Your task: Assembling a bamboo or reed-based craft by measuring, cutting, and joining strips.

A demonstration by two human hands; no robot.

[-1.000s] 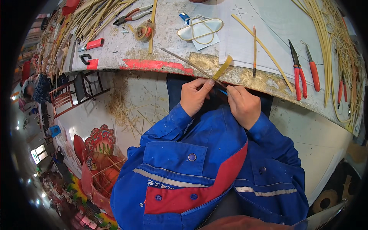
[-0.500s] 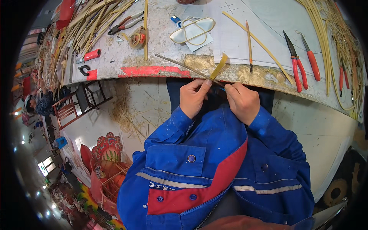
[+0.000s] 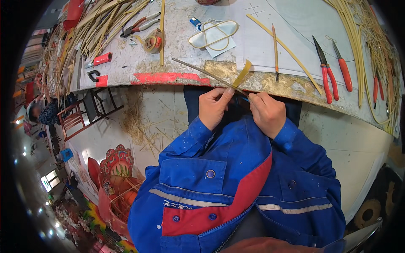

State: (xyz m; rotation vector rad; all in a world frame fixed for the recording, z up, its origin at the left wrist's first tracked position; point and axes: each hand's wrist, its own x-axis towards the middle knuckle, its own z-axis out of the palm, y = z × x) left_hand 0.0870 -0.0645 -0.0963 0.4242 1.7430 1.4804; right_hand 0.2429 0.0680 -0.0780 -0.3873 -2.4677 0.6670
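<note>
Rod, thin, straight and dark grey-brown (image 3: pixel 202 73), is at the near edge of the worn grey surface (image 3: pixel 177 48), slanting up-left, far tip free. Left hand (image 3: pixel 213 107) grips it, thumb on top, beside a short translucent amber-yellow strip (image 3: pixel 241 76) standing up with its loose end curled. Right hand (image 3: pixel 268 110) is closed on the rod's lower end; fingers hide the exact contact. Likely risks: strip skews or creases if the left thumb slips; rod twists if the hands turn unevenly; strip's loose end snags on the surface edge if both drift forward. Further out: clear amber tape roll (image 3: pixel 151 43) and slim yellow-brown wooden pencil (image 3: pixel 275 50); a wide swing of the free tip could knock the roll.
</note>
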